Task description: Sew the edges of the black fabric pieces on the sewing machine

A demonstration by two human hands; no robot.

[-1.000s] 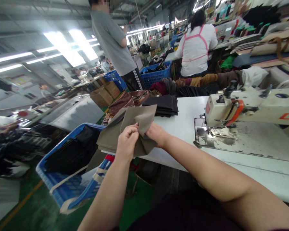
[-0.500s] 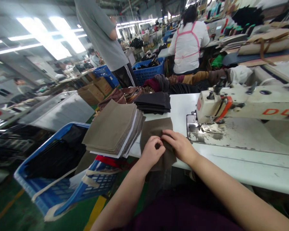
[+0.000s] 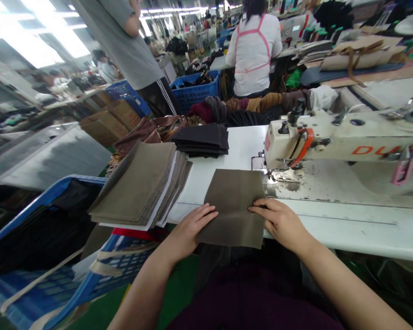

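Observation:
A flat olive-brown fabric piece (image 3: 234, 201) lies at the front edge of the white sewing table, its lower end hanging over. My left hand (image 3: 191, 229) grips its left edge, fingers on top and the thumb hidden. At the right edge my right hand (image 3: 282, 223) pinches the cloth between thumb and fingers. The sewing machine (image 3: 333, 142) stands just right of the cloth, whose upper right corner reaches close to the presser foot. To the left sits a stack of similar olive-brown fabric pieces (image 3: 134, 183) with white sheets among them.
Behind the stack lies a pile of black fabric pieces (image 3: 202, 140). A blue basket (image 3: 60, 190) with dark cloth stands at the left, below table height. Bundled cloth (image 3: 254, 105) runs along the table's far side. Two people (image 3: 252, 55) are farther back, one standing.
The fabric, bunched between my fingers before, is now spread flat and nearer the machine. My hands have moved apart to its two side edges. The view has shifted to the right.

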